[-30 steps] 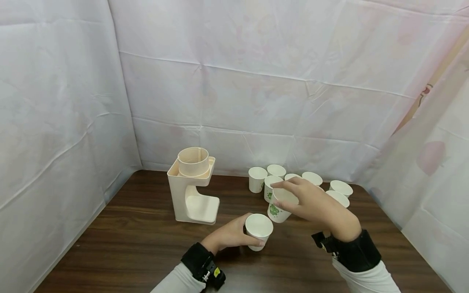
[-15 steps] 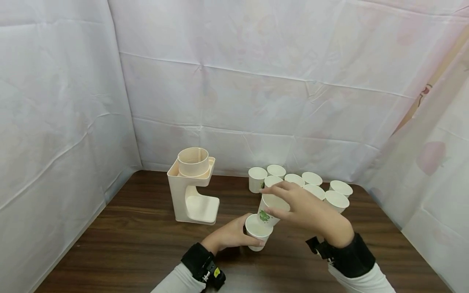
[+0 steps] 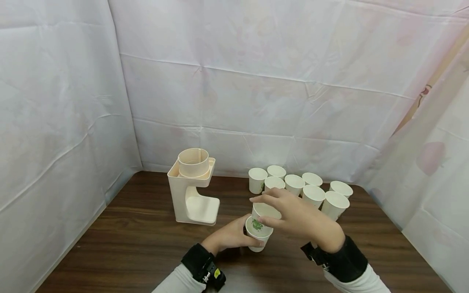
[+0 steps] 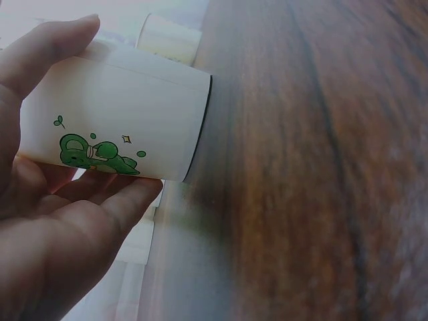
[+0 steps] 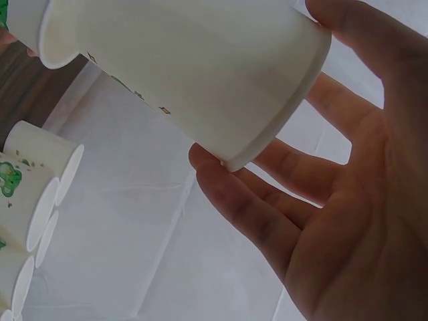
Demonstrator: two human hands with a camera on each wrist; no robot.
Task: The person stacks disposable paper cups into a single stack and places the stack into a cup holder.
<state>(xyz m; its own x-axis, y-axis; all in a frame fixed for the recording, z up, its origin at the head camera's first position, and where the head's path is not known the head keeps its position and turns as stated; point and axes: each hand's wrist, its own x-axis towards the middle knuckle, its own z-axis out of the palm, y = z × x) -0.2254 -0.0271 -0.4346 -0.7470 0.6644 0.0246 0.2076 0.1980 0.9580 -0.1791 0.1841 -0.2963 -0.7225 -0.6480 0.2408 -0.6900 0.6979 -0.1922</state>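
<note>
My left hand (image 3: 234, 235) grips a white paper cup (image 4: 120, 107) printed with a green cartoon animal, holding it upright low at the table. In my right hand (image 3: 296, 213) is a second paper cup (image 5: 200, 67), pinched near its rim between thumb and fingers. That second cup's bottom has entered the mouth of the left hand's cup, and its green print shows just above the lower rim in the head view. Seen from the right wrist, the lower cup's rim (image 5: 59, 40) surrounds the bottom of the upper one.
Several more white paper cups (image 3: 313, 193) stand upright in a group at the back right. A cream plastic stand with a round tube on top (image 3: 180, 195) is left of the hands on the dark wooden table (image 3: 139, 244). White cloth (image 3: 234, 89) hangs behind and at both sides.
My right hand has carried its cup left and down from beside the group into the left hand's cup. The left hand has stayed in place.
</note>
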